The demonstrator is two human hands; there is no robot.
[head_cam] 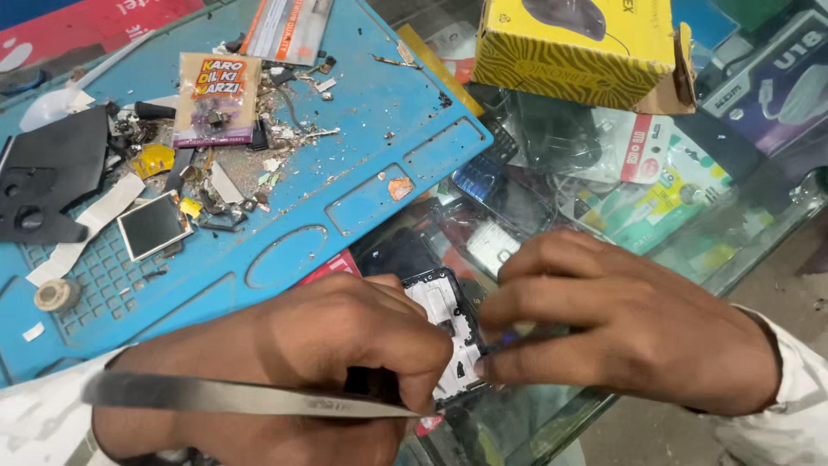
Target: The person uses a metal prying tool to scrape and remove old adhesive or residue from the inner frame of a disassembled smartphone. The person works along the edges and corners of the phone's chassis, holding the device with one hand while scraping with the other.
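Note:
My left hand (328, 354) grips a small opened phone (448, 324) with a black frame and a white inner board, held over the glass counter's near edge. Metal tweezers (250, 397) lie across that hand, pinned under its fingers and pointing left. My right hand (621, 324) is closed at the phone's right edge, its fingertips pinching a thin dark tool (509, 338) against the board. The phone's lower part is hidden by my left fingers.
A blue repair mat (362, 112) covers the left, littered with screws, scraps, a small screen module (153, 226), a paper packet (216, 97) and a black plastic part (52, 173). A yellow box (586, 52) and packaged accessories sit behind and under the glass counter (733, 242).

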